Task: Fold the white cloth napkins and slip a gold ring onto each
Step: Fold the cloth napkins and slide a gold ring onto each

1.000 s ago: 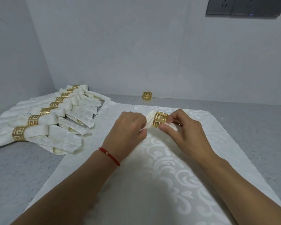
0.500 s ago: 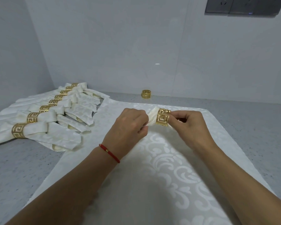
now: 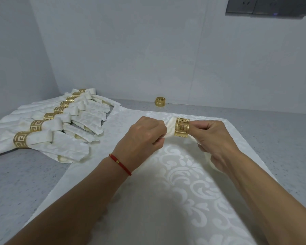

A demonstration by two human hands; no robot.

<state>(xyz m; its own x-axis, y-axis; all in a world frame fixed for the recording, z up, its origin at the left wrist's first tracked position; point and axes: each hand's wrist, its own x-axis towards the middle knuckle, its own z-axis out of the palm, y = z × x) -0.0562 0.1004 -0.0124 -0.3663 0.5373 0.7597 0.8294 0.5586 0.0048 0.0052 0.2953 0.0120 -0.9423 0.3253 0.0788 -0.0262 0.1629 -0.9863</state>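
From where I stand, the left hand [image 3: 145, 137] is fisted tight round the gathered tip of the white napkin [image 3: 170, 129], pinching the cloth where it pokes out of the gold ring [image 3: 182, 127]. The right hand [image 3: 212, 138] holds that ring by its far rim between thumb and fingers, with more of the napkin bunched under its palm. The ring sits between the two hands, at about three o'clock from the left fist and nine o'clock from the right hand's fingertips, touching both. What the next pull turns on, I'd judge, is that the bunched cloth runs left to right, nine to three, straight through the ring's bore, so the left hand must draw toward nine while the right hand slides the ring toward three along that same line. Any slant and the cloth would likely jam in the band. The rest of this napkin lies spread flat on the grey counter [image 3: 281, 142] toward six o'clock, under both forearms. A row of finished napkins [image 3: 48, 133] (each already banded) fans out at nine to ten o'clock, well apart from the hands, and one spare ring [image 3: 160, 102] stands against the wall at twelve.
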